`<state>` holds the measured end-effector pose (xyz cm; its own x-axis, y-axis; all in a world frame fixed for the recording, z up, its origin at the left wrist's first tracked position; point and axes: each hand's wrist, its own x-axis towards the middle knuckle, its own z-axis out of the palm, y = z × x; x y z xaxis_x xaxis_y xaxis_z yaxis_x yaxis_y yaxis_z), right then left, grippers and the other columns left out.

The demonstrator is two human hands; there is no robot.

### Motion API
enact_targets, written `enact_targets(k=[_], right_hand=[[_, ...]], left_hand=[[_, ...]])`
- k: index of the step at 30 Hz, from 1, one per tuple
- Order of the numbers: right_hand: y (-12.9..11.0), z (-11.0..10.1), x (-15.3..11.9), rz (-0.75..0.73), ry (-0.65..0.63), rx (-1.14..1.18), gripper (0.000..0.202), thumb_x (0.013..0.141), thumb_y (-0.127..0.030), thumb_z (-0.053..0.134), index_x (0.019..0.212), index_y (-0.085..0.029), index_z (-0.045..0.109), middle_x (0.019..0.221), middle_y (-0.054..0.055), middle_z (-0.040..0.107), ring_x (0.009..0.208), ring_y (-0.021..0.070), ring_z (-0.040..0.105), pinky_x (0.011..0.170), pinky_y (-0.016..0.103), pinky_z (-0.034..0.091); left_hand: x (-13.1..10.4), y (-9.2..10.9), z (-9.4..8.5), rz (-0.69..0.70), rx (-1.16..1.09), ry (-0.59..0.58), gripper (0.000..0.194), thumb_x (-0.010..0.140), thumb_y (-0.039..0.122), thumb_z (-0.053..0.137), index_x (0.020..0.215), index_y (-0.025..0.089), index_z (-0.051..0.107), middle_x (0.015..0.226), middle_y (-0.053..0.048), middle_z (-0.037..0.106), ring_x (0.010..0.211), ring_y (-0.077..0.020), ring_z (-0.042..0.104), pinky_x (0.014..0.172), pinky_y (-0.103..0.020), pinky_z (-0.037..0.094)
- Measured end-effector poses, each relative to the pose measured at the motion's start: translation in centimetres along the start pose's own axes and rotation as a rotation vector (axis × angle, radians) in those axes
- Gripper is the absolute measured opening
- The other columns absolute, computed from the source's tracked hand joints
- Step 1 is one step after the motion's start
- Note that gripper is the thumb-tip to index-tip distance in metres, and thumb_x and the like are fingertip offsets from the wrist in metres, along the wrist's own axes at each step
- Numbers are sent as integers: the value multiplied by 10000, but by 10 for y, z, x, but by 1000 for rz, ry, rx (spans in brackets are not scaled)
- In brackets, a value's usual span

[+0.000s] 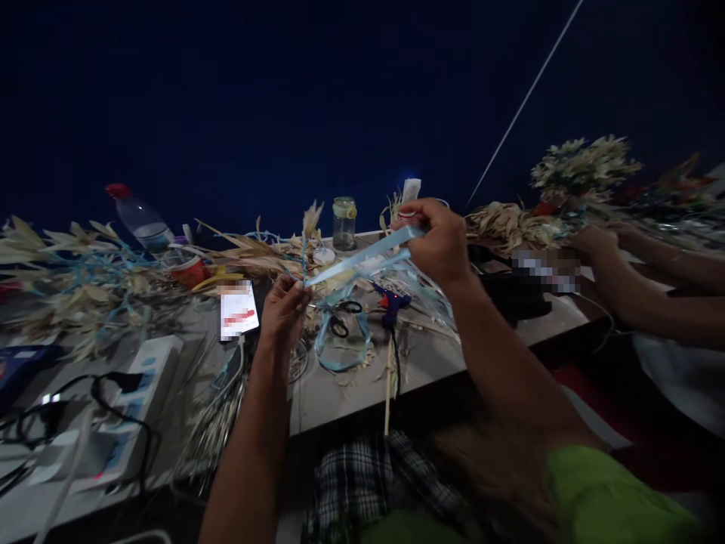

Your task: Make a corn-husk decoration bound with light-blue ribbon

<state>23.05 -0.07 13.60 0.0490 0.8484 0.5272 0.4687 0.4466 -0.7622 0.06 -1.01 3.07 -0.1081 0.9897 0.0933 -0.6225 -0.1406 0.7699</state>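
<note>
Between the fingertips of my left hand (285, 306) is the stem of a dried flower (310, 221), upright, its lower part wrapped in blue. My right hand (439, 238), higher and to the right, is closed on a light blue ribbon (362, 255). The ribbon runs taut and slanting down to the stem at my left fingertips. A loose loop of the same ribbon hangs onto the table below, beside black-handled scissors (340, 321). A blue glue gun (390, 301) with a red part lies under my right hand.
A phone (238, 311), a white power strip (133, 408) with cables, and a red-capped bottle (141, 219) are on the left. A glass jar (343, 224) stands at the back. Dried flowers cover the left side. Another person's hands (594, 245) are at the right, near dried husks (510, 225).
</note>
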Motion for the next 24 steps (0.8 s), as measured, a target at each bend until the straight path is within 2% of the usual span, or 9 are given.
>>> enact_targets(k=[2, 5, 7, 10, 13, 17, 20, 22, 24], right_hand=[[-12, -26, 6, -83, -194, -173, 261, 696, -285, 607, 925, -162, 633, 784, 33, 607, 756, 155, 556, 680, 279, 434], [-24, -59, 6, -125, -739, -252, 360, 642, -324, 674, 980, -204, 654, 927, 43, 637, 859, 186, 574, 745, 299, 444], [-24, -66, 3, -140, -919, -220, 473, 614, -364, 703, 1066, -250, 625, 1059, 40, 616, 988, 211, 547, 822, 321, 432], [-8, -42, -6, -53, -735, -110, 466, 708, -419, 618, 1145, -264, 573, 1195, 45, 557, 1113, 222, 484, 916, 365, 389], [16, 11, -18, 140, -521, 75, 345, 808, -416, 486, 1027, -188, 623, 1080, 63, 618, 1018, 195, 541, 918, 368, 392], [36, 72, -33, 458, -600, 392, 227, 783, -342, 537, 860, -147, 624, 872, 42, 660, 847, 139, 589, 793, 262, 453], [39, 85, -36, 674, -733, 519, 217, 766, -356, 548, 731, -144, 578, 672, 8, 621, 558, 82, 542, 551, 200, 440], [37, 81, -37, 640, -817, 451, 230, 748, -362, 558, 664, -149, 543, 555, -29, 551, 426, 53, 429, 452, 186, 369], [32, 73, -37, 484, -860, 235, 219, 715, -354, 585, 640, -152, 545, 528, -37, 525, 422, 55, 397, 442, 190, 328]], left_hand=[[1, -4, 0, -26, 18, 7, 295, 545, 183, 753, 700, 176, 501, 613, 63, 518, 485, -25, 457, 568, -184, 413], [2, -10, 1, -22, 81, -9, 265, 557, 187, 738, 699, 175, 515, 594, 62, 513, 503, -37, 467, 534, -180, 374], [2, -13, 1, 3, 167, -60, 219, 590, 209, 715, 705, 171, 532, 575, 57, 511, 491, -44, 444, 526, -192, 357], [0, -15, 2, 15, 295, -110, 172, 635, 246, 679, 689, 165, 537, 562, 52, 510, 466, -43, 394, 506, -200, 320], [-1, -16, 3, 8, 384, -136, 177, 645, 267, 669, 709, 165, 539, 601, 42, 532, 494, -51, 403, 494, -199, 286], [-3, -14, 3, 15, 509, -164, 182, 661, 284, 652, 712, 156, 533, 570, 51, 487, 481, -50, 341, 479, -201, 243], [-3, -13, 4, 24, 584, -150, 176, 670, 293, 636, 704, 154, 533, 535, 62, 426, 469, -54, 303, 466, -204, 217], [-3, -13, 5, 33, 621, -141, 165, 677, 295, 622, 717, 157, 540, 542, 58, 429, 473, -60, 309, 468, -207, 221], [-3, -12, 6, 52, 670, -129, 142, 683, 284, 607, 718, 158, 551, 565, 48, 459, 492, -70, 339, 484, -211, 245]])
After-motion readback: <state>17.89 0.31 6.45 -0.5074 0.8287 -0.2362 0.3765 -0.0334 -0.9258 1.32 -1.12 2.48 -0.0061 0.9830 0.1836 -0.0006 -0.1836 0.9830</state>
